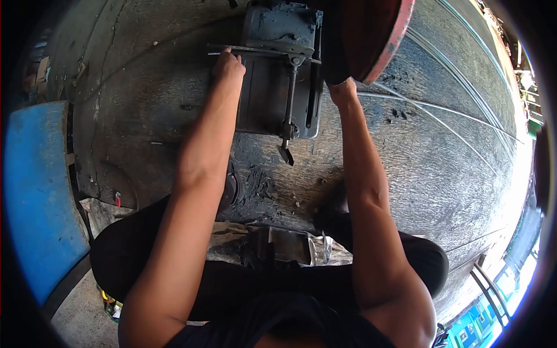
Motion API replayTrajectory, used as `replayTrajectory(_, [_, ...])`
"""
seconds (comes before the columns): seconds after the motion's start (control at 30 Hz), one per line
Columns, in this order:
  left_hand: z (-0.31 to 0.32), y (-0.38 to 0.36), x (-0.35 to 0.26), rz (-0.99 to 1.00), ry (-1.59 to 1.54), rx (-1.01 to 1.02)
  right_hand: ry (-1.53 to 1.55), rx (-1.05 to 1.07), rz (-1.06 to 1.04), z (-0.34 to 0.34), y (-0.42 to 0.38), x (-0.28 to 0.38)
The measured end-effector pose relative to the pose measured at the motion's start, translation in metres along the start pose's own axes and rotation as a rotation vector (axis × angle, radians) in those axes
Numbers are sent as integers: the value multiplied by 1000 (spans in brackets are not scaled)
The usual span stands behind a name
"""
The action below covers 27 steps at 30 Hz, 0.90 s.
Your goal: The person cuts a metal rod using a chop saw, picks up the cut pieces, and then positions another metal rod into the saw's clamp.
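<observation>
Near 12 o'clock in the view, a dark metal base [255,104] lies on the worn, stained floor [278,191], with a jaw plate [272,46] running across it from about 9 to 3 o'clock. A thin rod [217,54] lies along that plate, its end poking out past the base at 9 o'clock. The left hand [230,65] is at this end, its fingers curled narrow and touching the rod; whether they grip it, I cannot tell. A threaded screw [290,93] runs from the plate toward 6 o'clock and ends in a small handle [286,154] beyond the base's near edge. At 1 o'clock a red guard [377,40] rises beside the base. The right hand [342,91] is at the guard's lower end, and its fingers are hidden there, so I cannot tell how they stand or what they hold. Long rods [449,110] stretch over the floor from 12 to 4 o'clock of the right hand, some crossing each other. Dark crumbs [397,115] lie at 4 o'clock of that hand. A shoe [231,188] is at 6 o'clock of the base, and a blue panel [43,191] stands out at 9 o'clock in the view.
</observation>
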<state>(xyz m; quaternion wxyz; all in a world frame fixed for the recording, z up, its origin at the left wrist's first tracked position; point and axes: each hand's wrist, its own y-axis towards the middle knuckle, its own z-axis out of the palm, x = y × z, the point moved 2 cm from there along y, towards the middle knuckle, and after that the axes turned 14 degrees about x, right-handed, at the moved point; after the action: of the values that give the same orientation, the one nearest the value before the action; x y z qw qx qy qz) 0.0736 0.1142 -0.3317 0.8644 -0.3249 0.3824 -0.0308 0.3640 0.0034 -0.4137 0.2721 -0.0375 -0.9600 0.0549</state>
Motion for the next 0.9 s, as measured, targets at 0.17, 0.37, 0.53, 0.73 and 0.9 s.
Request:
replayTrajectory(0.17, [-17, 27, 5, -12, 102, 37, 23, -74, -102, -5, -8, 11])
replayTrajectory(0.37, [-31, 32, 13, 32, -134, -69, 390, 221, 138, 10, -5, -5])
replayTrajectory(0.53, [-30, 20, 10, 2, -216, -123, 612, -156, 61, 37, 6, -49])
replayTrajectory(0.73, [-29, 21, 10, -26, -259, -70, -9, -47, 80, -7, -15, -7])
replayTrajectory(0.9, [-24, -13, 23, 112, -39, -164, -6, -93, 55, 3, -10, -14])
